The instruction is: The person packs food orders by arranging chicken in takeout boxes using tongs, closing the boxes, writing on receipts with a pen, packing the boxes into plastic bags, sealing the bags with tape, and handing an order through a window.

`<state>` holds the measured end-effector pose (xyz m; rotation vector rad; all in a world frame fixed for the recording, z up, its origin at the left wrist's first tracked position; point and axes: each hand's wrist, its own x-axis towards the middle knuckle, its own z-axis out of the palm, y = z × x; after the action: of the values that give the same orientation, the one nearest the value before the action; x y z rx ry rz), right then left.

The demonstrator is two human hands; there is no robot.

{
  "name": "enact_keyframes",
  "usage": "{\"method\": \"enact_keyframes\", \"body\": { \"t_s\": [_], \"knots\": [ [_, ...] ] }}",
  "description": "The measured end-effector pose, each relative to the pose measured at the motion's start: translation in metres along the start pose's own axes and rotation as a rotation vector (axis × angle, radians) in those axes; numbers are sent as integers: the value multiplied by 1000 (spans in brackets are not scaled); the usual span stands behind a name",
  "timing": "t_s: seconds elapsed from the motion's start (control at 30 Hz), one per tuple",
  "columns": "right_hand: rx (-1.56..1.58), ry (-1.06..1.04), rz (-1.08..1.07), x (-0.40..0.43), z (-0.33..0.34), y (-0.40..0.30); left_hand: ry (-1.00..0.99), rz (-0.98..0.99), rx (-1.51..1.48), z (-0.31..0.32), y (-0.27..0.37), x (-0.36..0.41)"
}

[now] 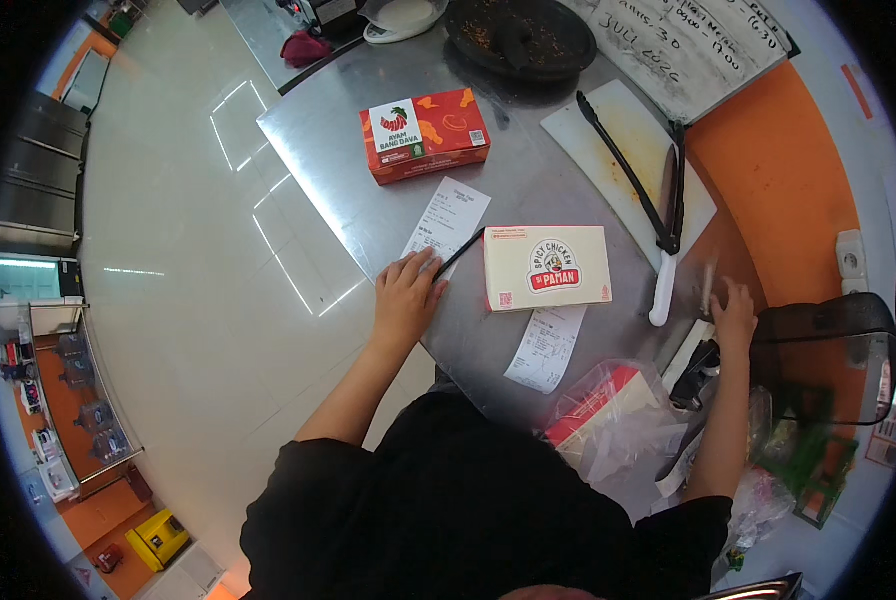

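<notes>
My left hand (406, 296) rests at the steel table's edge, on the lower end of a printed paper receipt (448, 214); a thin black stick-like item (460, 253) lies by its thumb, and I cannot tell whether it is gripped. My right hand (733, 319) is raised at the table's right side, fingers bent, near a blurred light stick-like item (709, 285); whether it holds anything is unclear. Between the hands lies a cream cardboard food box (547, 268), partly over a second receipt (547, 349). A red food box (427, 135) sits farther back.
Black tongs (667, 240) and a white-handled knife (664, 289) lie across a stained white cutting board (613, 112). A stone mortar (523, 37) stands at the back beside a written whiteboard (688, 52). A bagged box (598, 409) is near my body, with a dark plastic bin (823, 360) at right.
</notes>
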<state>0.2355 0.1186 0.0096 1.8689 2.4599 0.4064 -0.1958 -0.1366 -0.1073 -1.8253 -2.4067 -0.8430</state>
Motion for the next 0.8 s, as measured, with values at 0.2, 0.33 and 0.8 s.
{"method": "enact_keyframes", "body": {
  "t_s": [0.2,0.33,0.8],
  "knots": [
    [362,223,-235,24,-39,-57,15,-15,-10,2,-7,6],
    [668,154,-484,24,-79,-126,183,-257,-233,6,-25,12],
    [883,-156,-737,-16,-115,-205,12,-210,10,-33,-25,13]
  ]
}}
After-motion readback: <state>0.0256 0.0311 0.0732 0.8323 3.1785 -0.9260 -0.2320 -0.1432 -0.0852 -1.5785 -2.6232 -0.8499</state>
